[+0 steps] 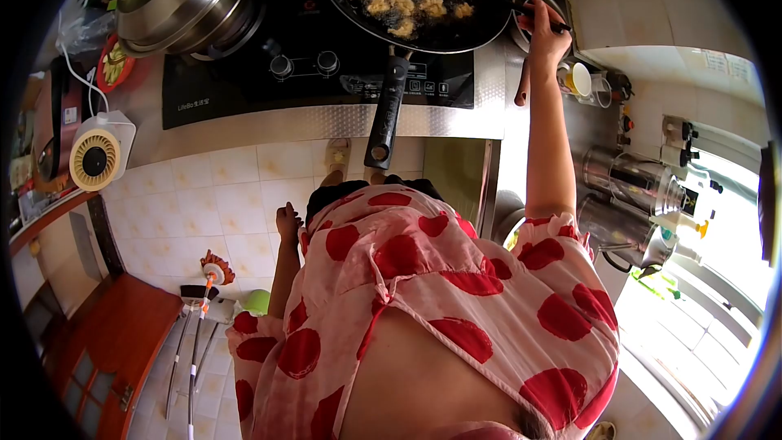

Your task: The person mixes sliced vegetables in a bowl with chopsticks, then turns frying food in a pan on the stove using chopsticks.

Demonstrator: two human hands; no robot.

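Observation:
My right hand (547, 31) is closed around the dark handle of a long black cooking utensil (505, 3). The utensil's far end reaches into a black frying pan (332, 2), among golden, lumpy pieces of frying food (432, 5) in bubbling oil. I cannot make out the shape of its head. The pan sits on the right side of a black glass stove, its handle (388, 102) pointing towards my body. Low at my side, away from the stove, hangs my left hand (287, 220), fingers loosely curled, with nothing visible in them.
A lidded steel pot (191, 0) stands on the left burner. Further left are a red bowl (116, 65) with pale food and a small fan (96, 159). Right of the pan is a metal pot (533, 2); cups (577, 79) and steel kettles (623, 232) line the right counter.

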